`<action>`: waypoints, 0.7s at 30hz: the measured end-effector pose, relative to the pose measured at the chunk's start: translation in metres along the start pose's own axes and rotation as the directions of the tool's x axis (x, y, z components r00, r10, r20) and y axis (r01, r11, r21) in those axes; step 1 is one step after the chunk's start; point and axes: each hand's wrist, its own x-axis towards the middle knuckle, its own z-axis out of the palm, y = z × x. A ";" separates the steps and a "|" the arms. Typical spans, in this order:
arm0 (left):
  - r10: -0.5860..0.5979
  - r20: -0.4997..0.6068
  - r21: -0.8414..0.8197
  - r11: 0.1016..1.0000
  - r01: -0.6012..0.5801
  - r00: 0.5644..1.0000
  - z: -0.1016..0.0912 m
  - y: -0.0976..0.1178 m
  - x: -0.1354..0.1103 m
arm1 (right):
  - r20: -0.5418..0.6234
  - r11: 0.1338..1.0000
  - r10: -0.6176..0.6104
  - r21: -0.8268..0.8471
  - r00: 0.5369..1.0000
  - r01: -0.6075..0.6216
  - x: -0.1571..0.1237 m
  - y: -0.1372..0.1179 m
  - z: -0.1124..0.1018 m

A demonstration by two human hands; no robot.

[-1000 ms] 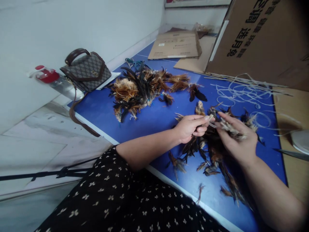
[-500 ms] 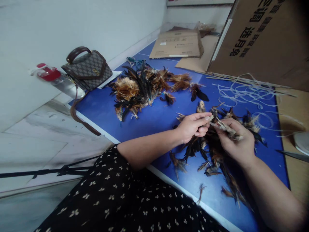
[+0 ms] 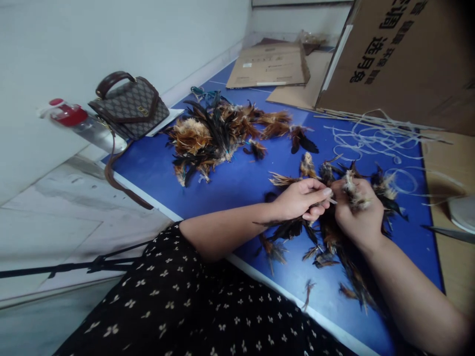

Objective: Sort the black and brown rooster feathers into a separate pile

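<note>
The 2 hands are close together over the blue table (image 3: 237, 185), with their fingertips just beside each other; I can't tell if they touch. The left arm comes in from the left, almost flat, with the elbow bent. The left hand (image 3: 299, 200) has its fingers curled in and its thumb on top, pinching a pale thin bit (image 3: 332, 200) that pokes out past the thumb. It is too small to tell if that is a stem or string. The right arm slants up from the bottom right corner. The right hand (image 3: 359, 215) is curled round with its back up, gripping a fluffy feather bunch (image 3: 354, 193) that sticks out at the top.

Under and around both hands lies a messy heap of brown and black feathers (image 3: 328, 237). A dark feather (image 3: 269, 223) lies by the left wrist. Farther back is a big pile of feather bundles (image 3: 208, 138). White string (image 3: 374, 141) sits in loops near the big box (image 3: 408, 74). A handbag (image 3: 129, 109) and a bottle with a red top (image 3: 87, 126) are at the far left.
</note>
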 end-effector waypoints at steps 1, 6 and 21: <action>0.019 -0.003 0.034 0.999 -0.019 1.000 0.001 0.000 0.000 | -0.006 1.000 0.001 -0.003 1.000 -0.001 0.001 0.000 0.001; 0.119 0.082 0.192 0.972 -0.133 0.990 -0.002 -0.003 -0.004 | 0.002 1.000 0.007 0.021 1.000 -0.007 0.007 -0.002 -0.001; 0.503 -0.073 0.464 0.782 -0.417 0.861 -0.015 -0.009 0.012 | 0.007 1.000 -0.014 0.027 1.000 0.013 0.002 0.000 0.002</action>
